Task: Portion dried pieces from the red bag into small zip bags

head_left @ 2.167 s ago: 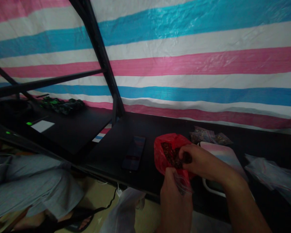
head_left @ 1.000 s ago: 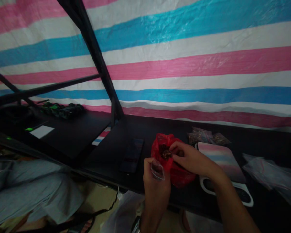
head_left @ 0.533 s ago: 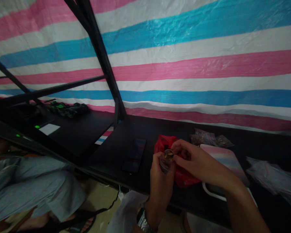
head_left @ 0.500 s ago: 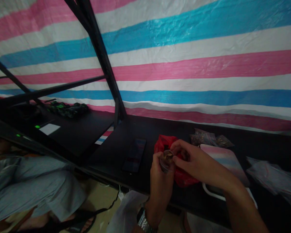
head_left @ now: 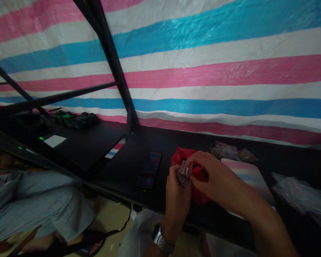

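Note:
My left hand [head_left: 176,198], with a watch on its wrist, grips a small clear plastic pouch [head_left: 184,173] holding dark brownish bits. My right hand [head_left: 216,184] pinches the top of the same pouch from the right. Both hands hover over a red plastic bag [head_left: 196,171] that lies on the black table [head_left: 160,142]. The red bag's contents are hidden behind my fingers.
A dark phone [head_left: 149,169] lies left of the red bag. Filled small pouches [head_left: 231,152] sit behind a white-rimmed scale [head_left: 250,178]. Clear bags [head_left: 303,200] lie at right. Another person in grey [head_left: 34,203] sits at left. A black frame post [head_left: 115,71] rises from the table.
My right hand left the red bag and met the pouch. My left hand raised the pouch in front of the bag. The brown bits seen at its mouth are now covered by the closed top.

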A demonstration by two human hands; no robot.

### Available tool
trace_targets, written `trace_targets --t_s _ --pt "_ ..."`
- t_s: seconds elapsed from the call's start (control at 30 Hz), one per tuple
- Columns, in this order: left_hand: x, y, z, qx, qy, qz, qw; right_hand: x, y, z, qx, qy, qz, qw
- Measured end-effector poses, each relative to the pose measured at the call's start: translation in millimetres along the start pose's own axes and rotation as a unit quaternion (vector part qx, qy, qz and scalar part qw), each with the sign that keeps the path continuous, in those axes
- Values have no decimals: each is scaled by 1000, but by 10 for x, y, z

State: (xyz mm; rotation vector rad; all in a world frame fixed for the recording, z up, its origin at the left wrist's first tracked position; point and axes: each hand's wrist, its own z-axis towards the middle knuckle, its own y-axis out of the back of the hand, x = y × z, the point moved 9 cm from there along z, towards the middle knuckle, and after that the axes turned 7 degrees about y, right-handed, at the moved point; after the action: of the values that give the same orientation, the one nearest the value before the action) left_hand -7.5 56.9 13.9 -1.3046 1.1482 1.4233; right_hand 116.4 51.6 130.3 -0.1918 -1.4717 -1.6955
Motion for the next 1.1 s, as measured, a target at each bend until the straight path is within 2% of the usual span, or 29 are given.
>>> trace_targets --t_s 0.2,0.33,0.57,0.7,0.8,0.87,1.0,1.1 --pt "-4 28 -3 0 -5 -9 1000 -109 120 -40 -37 -36 68 996" --pt "17 17 -18 11 -3 -16 1000 -97 42 -42 -7 -42 92 995" --pt "-25 -29 -24 31 -5 -45 998 -95 35 -12 -35 -31 26 999" --pt "-99 -27 -35 42 -2 -93 995 -95 186 10 -84 -43 20 995" --pt "-178 -1 -59 48 -10 -102 994 -197 317 -22 -116 -65 -6 991" --pt "-224 29 -70 45 -15 -103 994 -336 320 -76 -95 -90 -27 991" --pt "-262 142 -68 19 -33 -110 993 -671 72 -237 36 -152 -46 987" --pt "-334 324 -107 -30 -98 -84 991 -771 -106 -302 90 -184 -49 978"
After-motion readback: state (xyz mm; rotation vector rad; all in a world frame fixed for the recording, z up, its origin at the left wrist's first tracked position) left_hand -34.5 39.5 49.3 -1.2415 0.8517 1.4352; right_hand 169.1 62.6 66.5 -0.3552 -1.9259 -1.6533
